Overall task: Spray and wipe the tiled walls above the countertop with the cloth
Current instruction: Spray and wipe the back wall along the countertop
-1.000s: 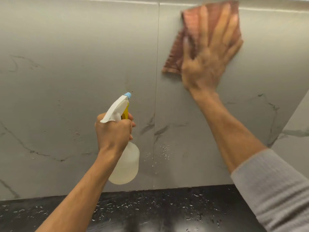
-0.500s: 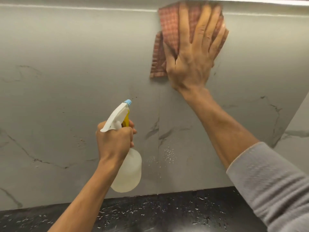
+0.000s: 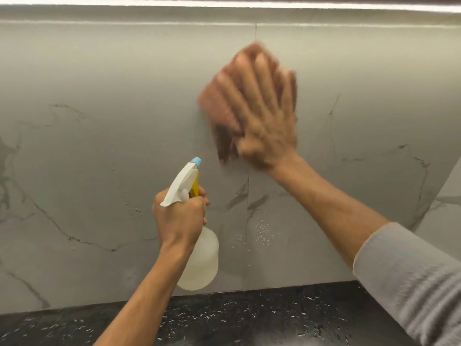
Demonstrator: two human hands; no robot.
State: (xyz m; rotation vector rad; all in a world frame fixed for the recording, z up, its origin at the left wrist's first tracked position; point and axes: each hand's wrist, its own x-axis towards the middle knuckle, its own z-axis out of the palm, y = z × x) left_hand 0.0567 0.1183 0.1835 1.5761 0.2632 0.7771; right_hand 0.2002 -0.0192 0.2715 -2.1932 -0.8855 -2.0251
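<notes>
Right hand: my right hand (image 3: pixel 262 121) lies flat with fingers spread, pressing the cloth (image 3: pixel 219 113) against the tiled wall (image 3: pixel 99 146); both are smeared with motion blur, so I read this as mid-wipe.
Right grip: wide and flat, pinning the cloth to the tile rather than curling round it.
Cloth: reddish, bunched under my palm and fingers, on the upper part of the wall, right over the vertical tile joint (image 3: pixel 248 196).
Left hand: my left hand (image 3: pixel 179 218) is wrapped round the neck of the spray bottle (image 3: pixel 199 260), held up in front of the wall, below and to the left of the cloth.
Left grip: closed on the bottle; fingers are at the yellow trigger (image 3: pixel 194 187), but whether it is squeezed I cannot tell.
Nozzle: blue tip (image 3: pixel 196 161) points up toward the wall.
Done so far: a patch of droplets (image 3: pixel 263 229) sits on the tile low down by the joint, so spraying has reached here; the upper area is under the cloth.
Left to do: I judge that the wet patch needs wiping, and that the left stretch of wall and the side wall at far right (image 3: pixel 446 213) remain.
Surface: dark speckled counter (image 3: pixel 249 318) with scattered water spots below.
</notes>
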